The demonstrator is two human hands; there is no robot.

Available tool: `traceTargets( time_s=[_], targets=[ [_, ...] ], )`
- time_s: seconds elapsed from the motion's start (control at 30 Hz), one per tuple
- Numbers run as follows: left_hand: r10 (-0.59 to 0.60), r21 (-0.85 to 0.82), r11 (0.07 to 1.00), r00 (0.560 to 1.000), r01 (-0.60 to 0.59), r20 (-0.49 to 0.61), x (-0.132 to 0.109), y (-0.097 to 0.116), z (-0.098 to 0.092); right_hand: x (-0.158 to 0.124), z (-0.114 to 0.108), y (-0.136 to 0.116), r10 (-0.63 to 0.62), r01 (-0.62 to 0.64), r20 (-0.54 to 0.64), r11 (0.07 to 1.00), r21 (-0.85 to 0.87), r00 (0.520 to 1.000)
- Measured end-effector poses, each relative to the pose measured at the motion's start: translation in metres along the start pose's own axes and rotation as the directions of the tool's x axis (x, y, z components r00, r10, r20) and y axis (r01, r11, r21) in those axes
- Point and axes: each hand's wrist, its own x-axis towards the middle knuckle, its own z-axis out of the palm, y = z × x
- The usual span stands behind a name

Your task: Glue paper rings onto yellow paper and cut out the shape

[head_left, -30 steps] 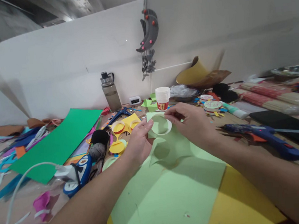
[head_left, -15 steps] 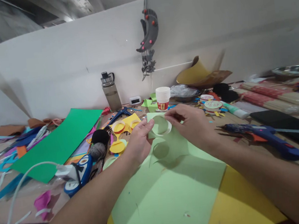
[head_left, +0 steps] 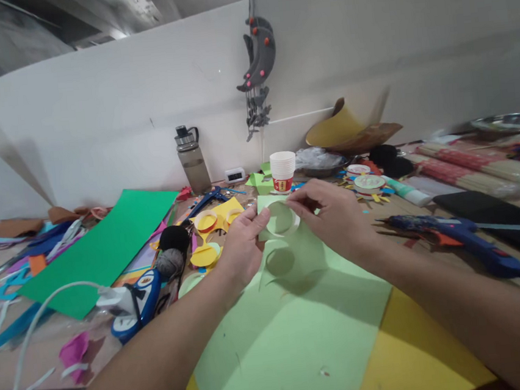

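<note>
My left hand (head_left: 245, 242) is closed, thumb on top, on the left edge of a small light green paper piece (head_left: 264, 202). On that piece sits a thin whitish ring (head_left: 296, 222), like a cut cup rim. The fingers of my right hand (head_left: 328, 213) pinch at the ring's right edge; the fingertips are partly hidden. Below both hands lies a large light green sheet (head_left: 283, 340), with a round outline or shadow just under the ring. A yellow sheet (head_left: 422, 351) shows from beneath it.
Stacked paper cups (head_left: 283, 168) stand behind my hands. A blue glue gun (head_left: 457, 237) lies right; yellow paper rings and cut-outs (head_left: 205, 225), yarn balls (head_left: 171, 262) and a green sheet (head_left: 104, 247) lie left. A bottle (head_left: 192, 161) stands by the white wall.
Both hands and the ring have stayed nearly in place, with only a very slight shift. The grips look the same.
</note>
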Motion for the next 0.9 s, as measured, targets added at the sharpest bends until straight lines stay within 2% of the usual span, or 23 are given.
traceTargets(
  time_s=[0.33,0.47,0.53,0.6,0.7,0.77,0.9],
  targets=[
    [-0.015,0.032,0.999,1.0,0.016,-0.017,0.002,-0.005,-0.002,-0.001,0.0,0.0,0.04,-0.04,0.041,0.999,0.007,0.998],
    [-0.022,0.041,0.999,0.999,0.023,-0.035,0.004,-0.003,-0.006,0.003,-0.004,0.001,0.025,-0.021,0.05,0.997,-0.072,0.998],
    [-0.014,0.05,0.999,0.998,0.018,-0.069,0.007,-0.001,-0.008,0.006,-0.006,0.003,0.061,-0.049,0.09,0.99,-0.135,0.994],
    [-0.004,0.073,0.997,0.994,0.012,-0.106,0.01,0.001,-0.012,0.008,-0.007,0.005,0.144,-0.115,0.212,0.983,-0.145,0.967],
    [0.006,0.107,0.994,0.992,0.007,-0.124,0.014,0.004,-0.017,0.01,-0.01,0.006,0.261,-0.236,0.408,0.965,-0.112,0.875],
    [-0.012,0.102,0.994,0.991,0.026,-0.132,0.016,0.007,-0.018,0.011,-0.011,0.006,0.308,-0.292,0.443,0.95,-0.106,0.842],
    [-0.089,0.108,0.988,0.983,0.107,-0.163,0.017,0.012,-0.017,0.011,-0.012,0.007,0.384,-0.38,0.409,0.92,-0.094,0.828]
  ],
)
